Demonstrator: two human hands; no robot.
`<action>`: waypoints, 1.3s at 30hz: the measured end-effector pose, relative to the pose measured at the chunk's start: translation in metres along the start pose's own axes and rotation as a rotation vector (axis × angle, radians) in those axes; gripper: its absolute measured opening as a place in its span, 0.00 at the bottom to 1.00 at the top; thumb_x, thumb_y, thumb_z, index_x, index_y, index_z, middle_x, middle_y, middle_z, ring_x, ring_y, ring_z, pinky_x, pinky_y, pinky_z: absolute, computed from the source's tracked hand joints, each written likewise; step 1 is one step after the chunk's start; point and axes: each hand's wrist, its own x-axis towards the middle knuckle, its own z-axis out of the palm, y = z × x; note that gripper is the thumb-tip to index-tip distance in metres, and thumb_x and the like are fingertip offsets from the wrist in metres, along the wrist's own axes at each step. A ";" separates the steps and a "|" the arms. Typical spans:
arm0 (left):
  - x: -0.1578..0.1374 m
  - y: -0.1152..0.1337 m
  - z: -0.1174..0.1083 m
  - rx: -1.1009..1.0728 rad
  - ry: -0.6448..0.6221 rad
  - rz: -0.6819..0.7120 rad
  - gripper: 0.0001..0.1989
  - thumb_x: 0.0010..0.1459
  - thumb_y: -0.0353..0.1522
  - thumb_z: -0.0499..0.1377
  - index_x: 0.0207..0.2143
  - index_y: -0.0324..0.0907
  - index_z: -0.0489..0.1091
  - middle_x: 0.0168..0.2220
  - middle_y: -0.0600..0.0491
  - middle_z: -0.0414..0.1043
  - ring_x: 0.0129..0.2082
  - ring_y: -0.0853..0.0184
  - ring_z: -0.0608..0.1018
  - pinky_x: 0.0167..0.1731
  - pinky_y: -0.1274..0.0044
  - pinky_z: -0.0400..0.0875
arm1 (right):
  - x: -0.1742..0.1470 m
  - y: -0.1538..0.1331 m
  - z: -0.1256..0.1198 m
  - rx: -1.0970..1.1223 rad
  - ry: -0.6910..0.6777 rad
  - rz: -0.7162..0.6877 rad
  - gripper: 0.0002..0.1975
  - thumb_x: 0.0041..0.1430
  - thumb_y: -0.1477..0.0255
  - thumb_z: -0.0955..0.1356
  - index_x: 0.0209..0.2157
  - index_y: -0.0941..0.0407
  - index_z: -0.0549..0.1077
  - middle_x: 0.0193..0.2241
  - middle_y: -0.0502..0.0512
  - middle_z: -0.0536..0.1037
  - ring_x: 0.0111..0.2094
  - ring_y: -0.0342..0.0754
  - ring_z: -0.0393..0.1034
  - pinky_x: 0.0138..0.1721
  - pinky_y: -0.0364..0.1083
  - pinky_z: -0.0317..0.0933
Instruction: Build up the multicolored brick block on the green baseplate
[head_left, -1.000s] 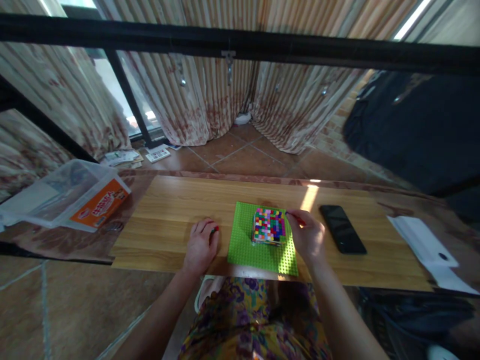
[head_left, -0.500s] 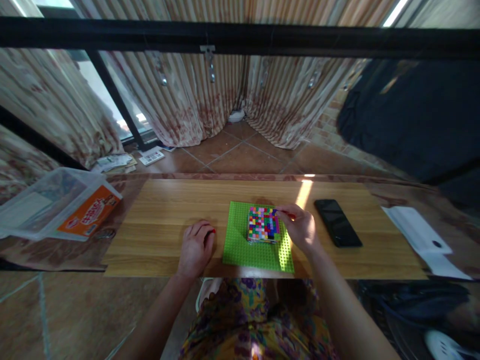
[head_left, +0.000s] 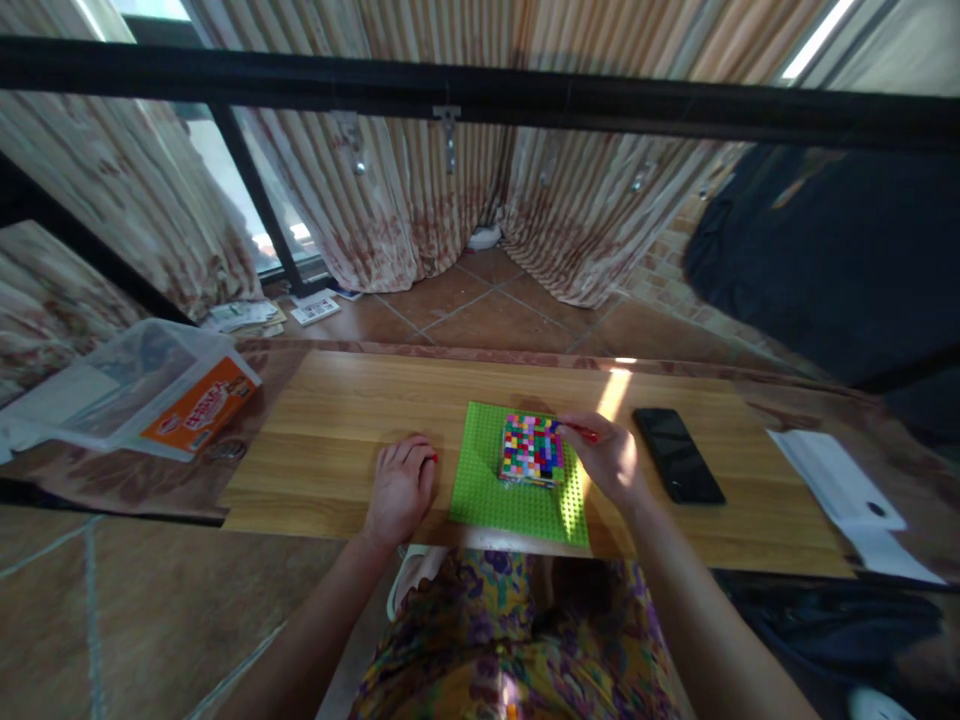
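A low block of multicoloured toy bricks sits on a green studded baseplate, right of the plate's middle. My right hand is closed in a pinch at the block's far right corner. A thin red piece shows along its fingers; its exact kind is too small to make out. Left of the baseplate, my left hand rests curled on the wooden board. A small red piece shows at its fingertips, too small to name further.
On the wooden board, a black phone lies right of my right hand. A clear plastic box with an orange label stands at the left. White paper lies far right. Beyond the table hang curtains behind a dark metal bar.
The whole view has shifted and tilted slightly with my head. Both hands keep nearly the same places, the right one at the block's corner, the left one beside the baseplate.
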 end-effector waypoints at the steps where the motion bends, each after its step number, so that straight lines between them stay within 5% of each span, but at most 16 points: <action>1: 0.000 0.000 0.000 -0.008 -0.001 -0.005 0.07 0.59 0.31 0.52 0.37 0.43 0.69 0.44 0.48 0.73 0.46 0.59 0.73 0.47 0.65 0.64 | -0.002 -0.002 0.001 0.010 0.056 -0.018 0.11 0.48 0.64 0.70 0.31 0.56 0.78 0.30 0.53 0.80 0.30 0.47 0.74 0.34 0.47 0.70; 6: -0.002 0.000 -0.002 -0.094 0.021 -0.054 0.07 0.60 0.30 0.52 0.38 0.43 0.69 0.44 0.48 0.73 0.45 0.61 0.72 0.47 0.66 0.64 | -0.020 -0.040 0.013 -0.041 0.191 -0.155 0.11 0.55 0.64 0.67 0.34 0.55 0.77 0.34 0.54 0.79 0.32 0.46 0.73 0.36 0.46 0.68; 12: -0.004 0.000 -0.008 -0.220 0.079 -0.078 0.07 0.62 0.32 0.51 0.38 0.43 0.69 0.45 0.48 0.72 0.48 0.62 0.72 0.50 0.67 0.64 | -0.046 -0.082 0.066 0.006 -0.255 -0.183 0.11 0.59 0.66 0.64 0.38 0.54 0.77 0.35 0.55 0.79 0.35 0.47 0.74 0.38 0.45 0.67; 19: -0.008 0.002 -0.013 -0.314 0.150 -0.057 0.08 0.61 0.32 0.52 0.40 0.44 0.69 0.46 0.48 0.71 0.49 0.63 0.71 0.51 0.68 0.64 | -0.052 -0.090 0.119 -0.009 -0.430 -0.085 0.10 0.59 0.68 0.64 0.36 0.55 0.77 0.31 0.53 0.81 0.32 0.46 0.74 0.36 0.44 0.65; 29: -0.009 0.006 -0.016 -0.355 0.163 -0.050 0.08 0.61 0.32 0.53 0.40 0.44 0.69 0.45 0.48 0.71 0.48 0.63 0.71 0.50 0.69 0.66 | -0.051 -0.091 0.122 0.015 -0.476 -0.047 0.09 0.57 0.70 0.65 0.33 0.55 0.78 0.31 0.52 0.81 0.33 0.45 0.74 0.37 0.44 0.64; 39: -0.008 0.008 -0.019 -0.324 0.189 0.019 0.07 0.61 0.31 0.53 0.40 0.43 0.69 0.43 0.49 0.72 0.45 0.65 0.73 0.47 0.70 0.69 | -0.055 -0.076 0.131 0.295 -0.467 0.100 0.09 0.51 0.69 0.67 0.32 0.57 0.78 0.28 0.52 0.80 0.30 0.45 0.72 0.34 0.44 0.64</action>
